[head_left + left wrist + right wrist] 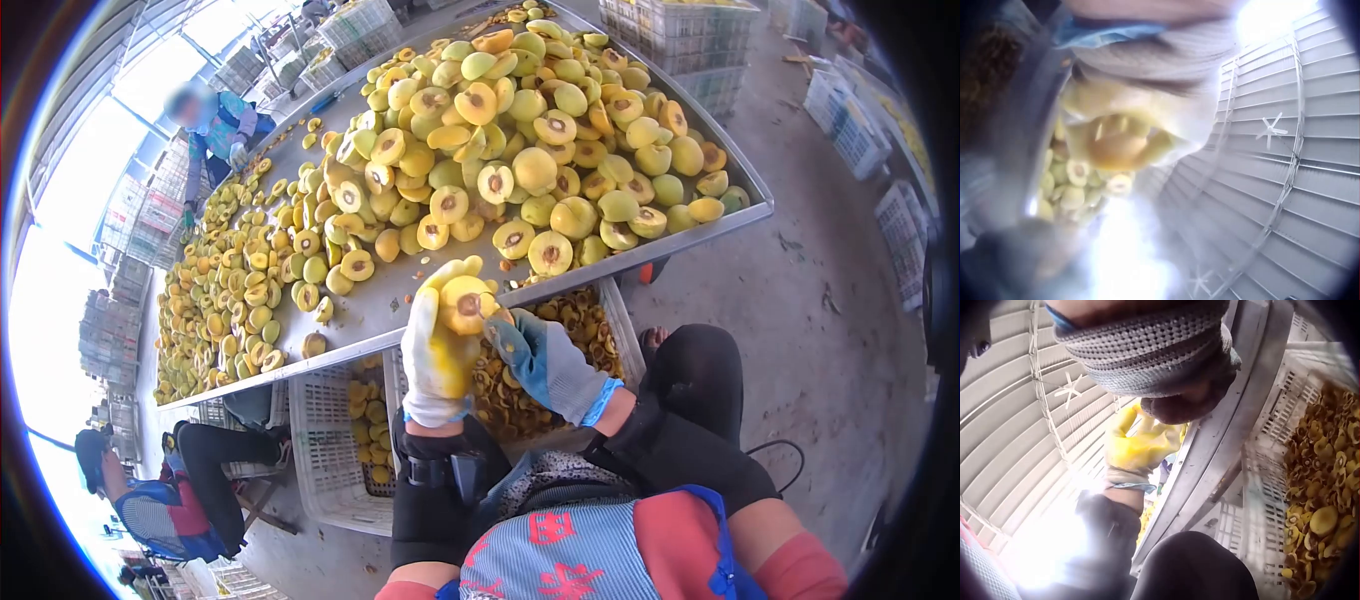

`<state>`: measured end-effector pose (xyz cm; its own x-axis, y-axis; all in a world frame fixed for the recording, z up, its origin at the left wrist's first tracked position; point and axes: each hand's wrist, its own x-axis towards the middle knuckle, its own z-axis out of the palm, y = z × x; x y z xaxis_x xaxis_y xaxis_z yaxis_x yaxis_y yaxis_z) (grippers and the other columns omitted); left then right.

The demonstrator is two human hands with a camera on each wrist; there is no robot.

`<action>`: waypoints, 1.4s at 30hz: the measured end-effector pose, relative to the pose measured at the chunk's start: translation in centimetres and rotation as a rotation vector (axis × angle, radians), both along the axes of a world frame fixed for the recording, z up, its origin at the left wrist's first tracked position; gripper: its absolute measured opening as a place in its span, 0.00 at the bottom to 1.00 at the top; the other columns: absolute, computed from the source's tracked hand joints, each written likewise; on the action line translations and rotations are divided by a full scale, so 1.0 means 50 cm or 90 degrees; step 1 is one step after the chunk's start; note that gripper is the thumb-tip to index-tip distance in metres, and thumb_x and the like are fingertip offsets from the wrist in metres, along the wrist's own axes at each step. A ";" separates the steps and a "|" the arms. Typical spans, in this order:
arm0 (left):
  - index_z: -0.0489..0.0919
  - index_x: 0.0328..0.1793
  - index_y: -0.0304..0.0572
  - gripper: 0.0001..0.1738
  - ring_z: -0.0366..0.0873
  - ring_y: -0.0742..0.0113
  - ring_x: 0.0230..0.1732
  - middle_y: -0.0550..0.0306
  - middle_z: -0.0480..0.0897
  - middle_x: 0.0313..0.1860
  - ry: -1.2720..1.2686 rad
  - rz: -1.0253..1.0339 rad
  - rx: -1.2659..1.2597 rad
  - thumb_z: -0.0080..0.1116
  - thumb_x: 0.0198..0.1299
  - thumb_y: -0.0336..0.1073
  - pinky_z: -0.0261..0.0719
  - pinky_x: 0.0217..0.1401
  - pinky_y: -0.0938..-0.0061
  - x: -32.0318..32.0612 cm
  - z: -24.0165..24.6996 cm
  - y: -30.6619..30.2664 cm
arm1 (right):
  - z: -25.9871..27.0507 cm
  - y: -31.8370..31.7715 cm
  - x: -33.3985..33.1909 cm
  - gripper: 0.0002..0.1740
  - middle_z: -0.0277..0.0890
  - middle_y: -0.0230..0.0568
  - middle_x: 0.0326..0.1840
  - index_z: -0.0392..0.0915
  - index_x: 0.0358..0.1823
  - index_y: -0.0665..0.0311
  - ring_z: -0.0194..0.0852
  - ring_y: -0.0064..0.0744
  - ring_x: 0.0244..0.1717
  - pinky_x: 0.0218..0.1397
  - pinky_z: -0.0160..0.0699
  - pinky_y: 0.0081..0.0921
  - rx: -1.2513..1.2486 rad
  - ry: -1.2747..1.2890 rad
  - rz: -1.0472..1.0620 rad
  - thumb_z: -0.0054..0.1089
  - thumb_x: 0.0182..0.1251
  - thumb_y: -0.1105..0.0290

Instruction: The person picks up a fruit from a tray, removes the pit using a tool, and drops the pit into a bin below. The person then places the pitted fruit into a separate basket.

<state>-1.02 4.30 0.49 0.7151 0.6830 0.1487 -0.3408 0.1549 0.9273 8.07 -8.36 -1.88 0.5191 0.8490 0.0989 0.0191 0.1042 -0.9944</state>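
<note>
In the head view the left hand (440, 350), in a yellow-stained white glove, holds a halved yellow fruit (466, 304) with its cut face showing, at the table's near edge. Close against that fruit are the curled fingers of the right hand (552, 366), in a blue-grey glove; what they grip is hidden. The left wrist view shows the fruit (1119, 150) blurred within the curled left hand (1147, 94). In the right wrist view the right hand (1166, 381) is curled beside the yellow left glove (1138, 447).
A metal-edged table (640, 250) bears a large heap of halved fruits (560, 130). Below its edge stand a crate of fruit pieces (622, 330) and a white crate (335, 450). Another person (215, 130) works across the table; someone else sits at the left. Stacked crates (690, 40) stand behind.
</note>
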 end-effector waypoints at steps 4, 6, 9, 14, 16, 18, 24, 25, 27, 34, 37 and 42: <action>0.72 0.67 0.36 0.27 0.79 0.44 0.61 0.41 0.77 0.67 -0.103 -0.021 -0.183 0.50 0.73 0.49 0.84 0.58 0.55 0.006 -0.002 -0.038 | -0.009 -0.008 -0.005 0.23 0.83 0.55 0.34 0.78 0.48 0.72 0.78 0.30 0.36 0.42 0.76 0.37 -0.048 -0.020 0.020 0.54 0.79 0.54; 0.75 0.63 0.37 0.24 0.79 0.44 0.61 0.42 0.77 0.67 -0.095 0.003 -0.210 0.51 0.73 0.49 0.83 0.60 0.54 0.007 -0.005 -0.045 | -0.013 -0.012 -0.002 0.25 0.83 0.55 0.35 0.79 0.49 0.72 0.77 0.28 0.36 0.43 0.77 0.36 -0.078 -0.047 0.026 0.53 0.80 0.52; 0.76 0.61 0.39 0.22 0.80 0.45 0.61 0.43 0.79 0.64 -0.048 0.073 -0.224 0.50 0.75 0.49 0.82 0.61 0.54 0.014 -0.006 -0.070 | -0.026 -0.014 -0.013 0.28 0.84 0.53 0.36 0.79 0.51 0.72 0.74 0.24 0.38 0.45 0.78 0.33 -0.067 0.016 0.046 0.51 0.80 0.48; 0.76 0.58 0.43 0.18 0.82 0.50 0.58 0.46 0.82 0.58 0.055 0.159 -0.195 0.50 0.76 0.48 0.82 0.62 0.54 0.023 -0.030 -0.080 | -0.068 -0.012 -0.041 0.29 0.85 0.48 0.38 0.79 0.53 0.71 0.74 0.24 0.40 0.47 0.78 0.31 -0.029 0.167 0.067 0.50 0.80 0.47; 0.76 0.57 0.43 0.17 0.83 0.52 0.55 0.46 0.83 0.56 0.059 0.149 -0.155 0.51 0.76 0.48 0.85 0.57 0.58 0.027 -0.032 -0.086 | -0.083 -0.012 -0.044 0.26 0.84 0.42 0.38 0.80 0.52 0.71 0.72 0.20 0.42 0.47 0.77 0.27 -0.039 0.198 0.083 0.49 0.81 0.50; 0.76 0.57 0.42 0.18 0.83 0.53 0.54 0.46 0.83 0.55 0.053 0.126 -0.135 0.51 0.76 0.48 0.86 0.55 0.60 0.025 -0.033 -0.089 | -0.092 -0.017 -0.038 0.20 0.81 0.32 0.40 0.80 0.52 0.71 0.68 0.14 0.44 0.46 0.76 0.21 -0.074 0.150 0.098 0.49 0.82 0.58; 0.78 0.54 0.36 0.21 0.86 0.54 0.45 0.44 0.85 0.48 0.167 0.033 -0.135 0.53 0.74 0.49 0.88 0.46 0.62 0.021 -0.005 -0.076 | -0.083 -0.033 -0.035 0.23 0.80 0.31 0.38 0.80 0.56 0.64 0.70 0.14 0.39 0.41 0.75 0.17 -0.077 0.108 0.164 0.44 0.84 0.52; 0.81 0.48 0.33 0.22 0.86 0.56 0.38 0.46 0.87 0.40 0.158 0.074 -0.159 0.52 0.74 0.48 0.87 0.42 0.65 0.030 0.002 -0.087 | -0.073 -0.040 -0.028 0.25 0.80 0.32 0.36 0.80 0.54 0.63 0.71 0.16 0.36 0.37 0.75 0.18 -0.128 0.201 0.216 0.43 0.83 0.50; 0.82 0.44 0.31 0.23 0.85 0.58 0.35 0.46 0.86 0.37 0.226 -0.002 -0.056 0.50 0.74 0.47 0.86 0.40 0.68 0.023 0.013 -0.072 | -0.036 -0.060 -0.004 0.27 0.78 0.33 0.33 0.81 0.51 0.61 0.72 0.20 0.29 0.30 0.74 0.21 -0.230 0.387 0.319 0.42 0.82 0.45; 0.73 0.35 0.42 0.23 0.81 0.56 0.34 0.50 0.80 0.31 -0.014 -0.103 -0.187 0.49 0.74 0.54 0.83 0.34 0.65 0.022 -0.026 -0.074 | -0.017 -0.068 0.009 0.32 0.60 0.20 0.18 0.73 0.35 0.53 0.53 0.12 0.13 0.12 0.54 0.13 -0.121 0.789 0.585 0.43 0.74 0.31; 0.71 0.35 0.48 0.21 0.81 0.55 0.36 0.53 0.78 0.33 -0.012 -0.052 -0.271 0.49 0.74 0.55 0.83 0.34 0.62 0.030 -0.018 -0.079 | -0.032 -0.059 -0.001 0.33 0.55 0.17 0.15 0.70 0.28 0.48 0.45 0.11 0.10 0.08 0.45 0.12 -0.105 0.810 0.581 0.43 0.70 0.26; 0.75 0.40 0.46 0.20 0.83 0.53 0.37 0.50 0.82 0.37 0.031 0.074 -0.282 0.49 0.75 0.54 0.84 0.36 0.59 0.018 -0.005 -0.086 | -0.020 -0.048 -0.010 0.30 0.62 0.21 0.18 0.74 0.30 0.49 0.53 0.15 0.12 0.13 0.51 0.15 -0.202 0.608 0.503 0.43 0.75 0.32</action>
<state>-0.10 0.02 0.24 0.6292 0.7489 -0.2079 -0.3364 0.5036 0.7958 7.57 -10.76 -2.87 -0.3819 0.8757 -0.2955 -0.6716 -0.4825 -0.5622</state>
